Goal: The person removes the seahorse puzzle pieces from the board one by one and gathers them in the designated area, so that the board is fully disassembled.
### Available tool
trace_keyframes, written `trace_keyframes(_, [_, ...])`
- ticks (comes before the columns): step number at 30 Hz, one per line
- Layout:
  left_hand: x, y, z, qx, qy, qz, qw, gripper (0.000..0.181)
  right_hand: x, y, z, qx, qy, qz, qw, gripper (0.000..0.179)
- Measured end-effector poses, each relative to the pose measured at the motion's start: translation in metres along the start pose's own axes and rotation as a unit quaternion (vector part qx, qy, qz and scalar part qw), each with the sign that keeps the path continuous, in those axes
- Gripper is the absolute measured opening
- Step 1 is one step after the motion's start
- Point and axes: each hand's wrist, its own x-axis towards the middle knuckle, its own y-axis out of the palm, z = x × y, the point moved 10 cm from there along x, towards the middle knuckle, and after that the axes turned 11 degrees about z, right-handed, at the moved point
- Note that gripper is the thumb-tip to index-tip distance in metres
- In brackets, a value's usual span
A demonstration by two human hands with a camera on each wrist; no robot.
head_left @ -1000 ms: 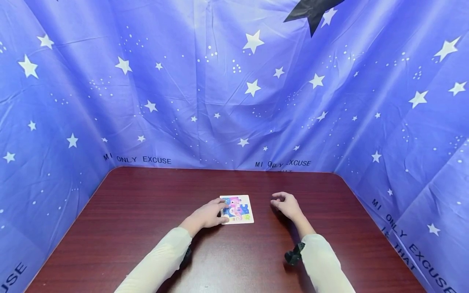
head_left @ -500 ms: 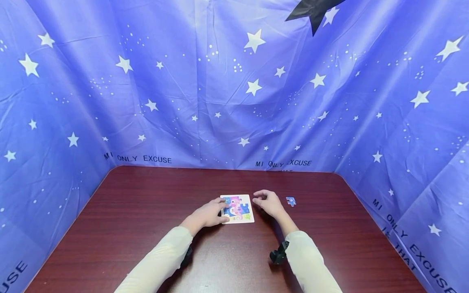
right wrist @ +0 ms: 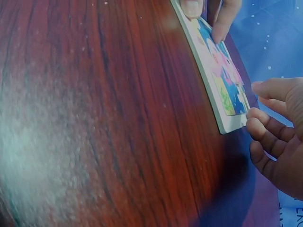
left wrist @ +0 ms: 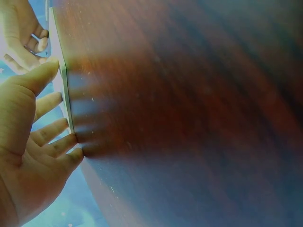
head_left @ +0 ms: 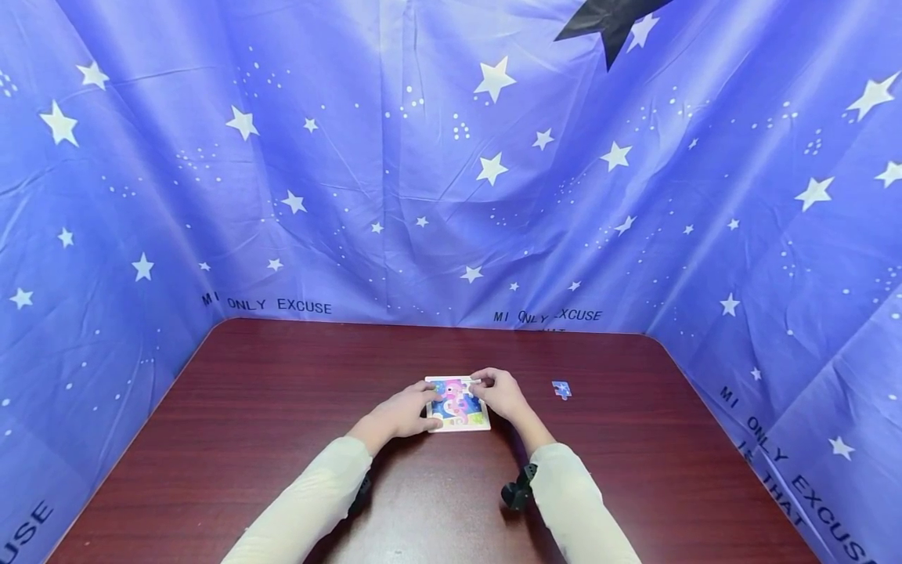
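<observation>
A square puzzle board (head_left: 453, 428) with a white frame and a pink seahorse picture on blue lies on the table. My left hand (head_left: 398, 410) rests at its left side, fingers over the picture and thumb at the near left corner. In the left wrist view the fairly straight fingers (left wrist: 49, 105) reach the board's edge. At the board's far right corner, my right hand (head_left: 499, 393) has thumb and forefinger close together, pinching a puzzle piece that the fingers mostly hide. The right wrist view shows those fingertips (right wrist: 258, 88) right at the frame.
A loose blue puzzle piece (head_left: 561, 389) lies on the dark red wooden table (head_left: 296, 376), right of the board. A blue curtain (head_left: 395, 196) with white stars closes off the back and sides. Black wrist cameras (head_left: 517, 489) hang below the sleeves.
My right hand has moved left from the table on the right to the board's far right corner, uncovering the loose blue piece. The left hand has stayed in place on the board.
</observation>
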Motion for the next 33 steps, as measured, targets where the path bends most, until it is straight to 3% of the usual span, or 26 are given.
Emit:
trace_keyframes(15, [-0.002, -0.003, -0.004, -0.002, 0.013, -0.01, 0.9999, 0.049, 0.007, 0.012, -0.001, -0.009, -0.001, 0.0, 1.0, 0.019])
trace_keyframes(33, [-0.004, -0.006, -0.007, 0.0, 0.017, -0.013, 0.9998, 0.049, 0.006, 0.015, 0.0, -0.06, 0.019, -0.012, 0.998, 0.023])
